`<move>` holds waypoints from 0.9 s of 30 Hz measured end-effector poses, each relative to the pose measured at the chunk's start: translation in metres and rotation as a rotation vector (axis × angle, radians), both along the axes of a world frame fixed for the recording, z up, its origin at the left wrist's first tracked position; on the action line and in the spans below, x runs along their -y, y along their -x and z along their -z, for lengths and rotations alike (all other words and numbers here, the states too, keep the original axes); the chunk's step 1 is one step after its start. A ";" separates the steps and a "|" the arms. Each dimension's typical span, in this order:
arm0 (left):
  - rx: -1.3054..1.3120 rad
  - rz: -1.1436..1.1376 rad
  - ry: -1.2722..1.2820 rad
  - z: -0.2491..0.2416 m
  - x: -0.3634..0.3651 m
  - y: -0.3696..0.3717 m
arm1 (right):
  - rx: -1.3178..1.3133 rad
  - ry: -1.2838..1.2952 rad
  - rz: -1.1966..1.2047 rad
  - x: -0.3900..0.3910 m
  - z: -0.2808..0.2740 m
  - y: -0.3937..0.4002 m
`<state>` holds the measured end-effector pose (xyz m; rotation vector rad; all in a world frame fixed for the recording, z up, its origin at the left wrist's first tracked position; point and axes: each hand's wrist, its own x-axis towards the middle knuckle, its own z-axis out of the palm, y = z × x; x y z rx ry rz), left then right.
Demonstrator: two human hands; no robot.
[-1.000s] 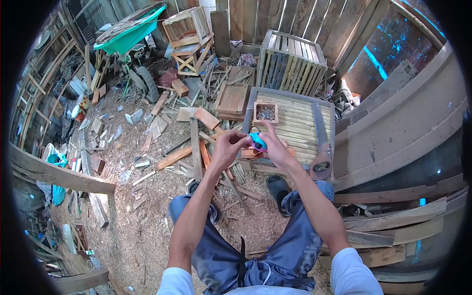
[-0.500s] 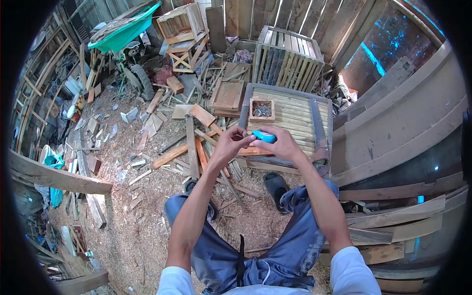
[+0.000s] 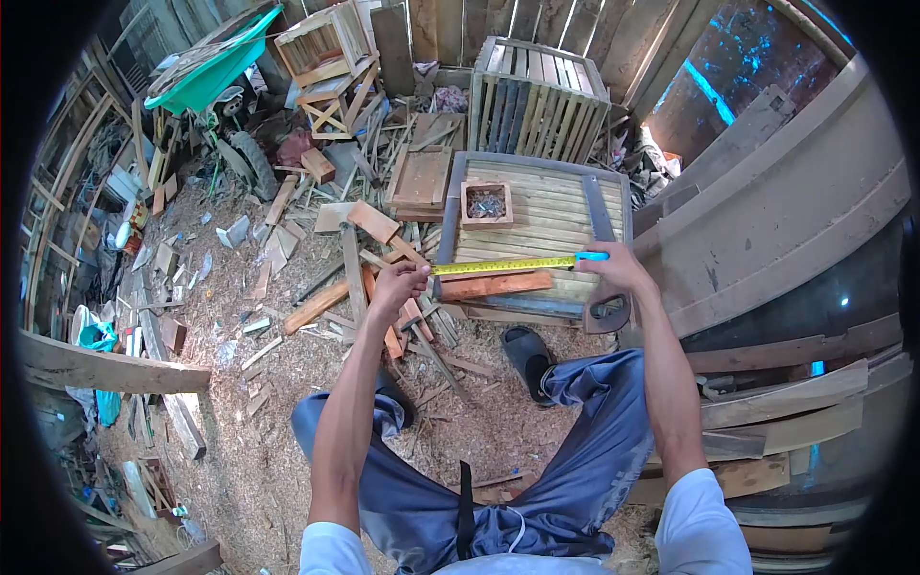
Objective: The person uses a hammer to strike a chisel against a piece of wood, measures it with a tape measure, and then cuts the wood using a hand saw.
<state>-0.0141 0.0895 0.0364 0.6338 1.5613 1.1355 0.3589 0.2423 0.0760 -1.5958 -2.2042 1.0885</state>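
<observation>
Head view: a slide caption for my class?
Yellow tape extended between left hand and right hand holding blue case.

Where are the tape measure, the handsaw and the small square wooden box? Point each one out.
Tape measure [image 3: 505,265]: head view, middle of its extended yellow blade.
Handsaw [image 3: 598,209]: head view, on its grey blade.
Small square wooden box [image 3: 489,223]: head view, on its near wall.

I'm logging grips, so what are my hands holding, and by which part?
A tape measure: left hand pinches the yellow blade's free end; right hand grips the blue case.
</observation>
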 end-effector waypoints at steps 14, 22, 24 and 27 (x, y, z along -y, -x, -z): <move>0.064 0.183 0.100 0.028 0.015 -0.012 | 0.340 0.141 -0.266 0.022 -0.004 0.021; 0.045 0.101 0.126 0.020 0.031 -0.016 | 0.228 0.073 -0.269 0.023 -0.001 0.023; 0.046 0.080 0.117 0.023 0.028 -0.014 | 0.223 0.072 -0.238 0.021 -0.007 0.029; 0.030 0.050 0.130 0.014 0.023 -0.014 | 0.220 0.098 -0.148 0.020 -0.020 0.039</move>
